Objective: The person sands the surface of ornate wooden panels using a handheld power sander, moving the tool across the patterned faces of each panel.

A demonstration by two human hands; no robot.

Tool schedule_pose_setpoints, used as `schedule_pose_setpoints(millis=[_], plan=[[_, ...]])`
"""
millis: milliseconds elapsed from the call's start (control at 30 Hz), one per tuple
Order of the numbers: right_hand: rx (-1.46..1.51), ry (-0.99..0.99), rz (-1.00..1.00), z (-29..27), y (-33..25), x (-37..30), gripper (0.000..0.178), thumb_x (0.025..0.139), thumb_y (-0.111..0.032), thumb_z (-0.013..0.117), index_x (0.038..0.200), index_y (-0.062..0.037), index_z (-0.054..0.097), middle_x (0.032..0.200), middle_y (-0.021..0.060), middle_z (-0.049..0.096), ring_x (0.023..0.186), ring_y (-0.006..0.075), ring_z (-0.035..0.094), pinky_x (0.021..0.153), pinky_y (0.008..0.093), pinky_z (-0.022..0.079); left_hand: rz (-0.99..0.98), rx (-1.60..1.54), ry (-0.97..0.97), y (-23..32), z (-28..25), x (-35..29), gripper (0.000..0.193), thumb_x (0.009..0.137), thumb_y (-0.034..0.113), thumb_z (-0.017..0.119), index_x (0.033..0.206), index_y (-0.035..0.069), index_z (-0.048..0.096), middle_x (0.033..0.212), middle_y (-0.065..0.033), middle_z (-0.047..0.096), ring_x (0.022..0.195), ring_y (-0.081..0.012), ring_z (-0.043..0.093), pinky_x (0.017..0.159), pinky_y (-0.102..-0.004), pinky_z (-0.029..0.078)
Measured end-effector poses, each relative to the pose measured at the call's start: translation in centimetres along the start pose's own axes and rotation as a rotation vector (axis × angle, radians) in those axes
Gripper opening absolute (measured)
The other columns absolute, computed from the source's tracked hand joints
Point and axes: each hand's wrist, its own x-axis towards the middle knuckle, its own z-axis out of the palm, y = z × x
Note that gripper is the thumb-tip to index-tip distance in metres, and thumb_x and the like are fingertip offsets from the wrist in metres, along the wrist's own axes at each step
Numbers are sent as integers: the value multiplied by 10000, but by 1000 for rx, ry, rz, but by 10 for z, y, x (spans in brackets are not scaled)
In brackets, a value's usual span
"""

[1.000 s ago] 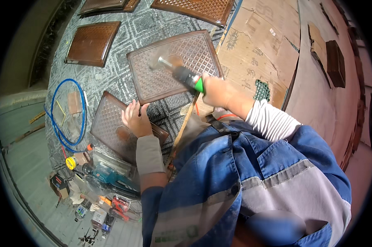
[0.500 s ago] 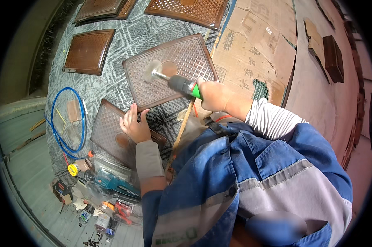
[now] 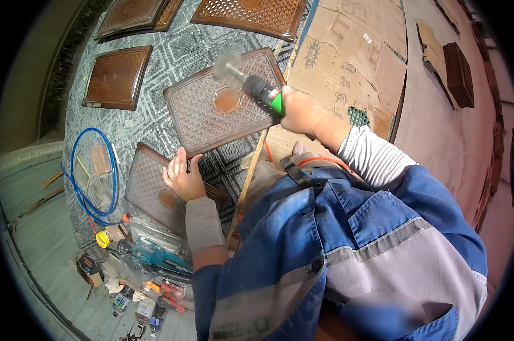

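A brown rectangular panel [image 3: 197, 116] with a raised diamond pattern and a round plain medallion lies in front of me, its surface dulled as if dusty. My right hand [image 3: 299, 112] is wrapped round a black and green powered rotary tool [image 3: 262, 91]. The tool's round head [image 3: 228, 67] is blurred by spinning and sits over the panel's far edge; whether it touches cannot be made out. At the panel's near left corner is my left hand [image 3: 184, 177], fingers stretched out and thumb apart, against the edge. A second dull panel [image 3: 149, 176] lies partly under my left hand.
Glossy brown panels [image 3: 117, 77] lie at the far left and the far edge [image 3: 251, 17]. A blue hose [image 3: 116, 170] is coiled on the left. A teal power tool [image 3: 154, 253] and bottles [image 3: 145, 310] sit lower left. Cardboard [image 3: 348, 62] covers the right side.
The rotary tool has moved from beside the medallion to the panel's far edge, with my right hand following. My left hand stays by the near corner. The whole view has shifted slightly.
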Motion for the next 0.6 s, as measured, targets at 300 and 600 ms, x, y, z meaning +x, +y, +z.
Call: schedule_pose_setpoints(millis=[300,600], plan=[[54,-66,-159,16,-16,-15,398,747,-22,623,1110,84,499,892,318,677,899,467,686,793,505,554,15,-22,21,-1,2,1,482,834,404,788,1230,135,729,1186,-11,738,1141,-182,644,1146,-478,307],[-20,-193,-150,22,-37,-37,425,776,-65,669,1148,40,492,924,276,694,895,461,687,766,497,560,9,-49,23,-2,1,-1,461,852,406,785,1225,140,732,1180,-16,741,1145,-200,646,1148,-497,304]])
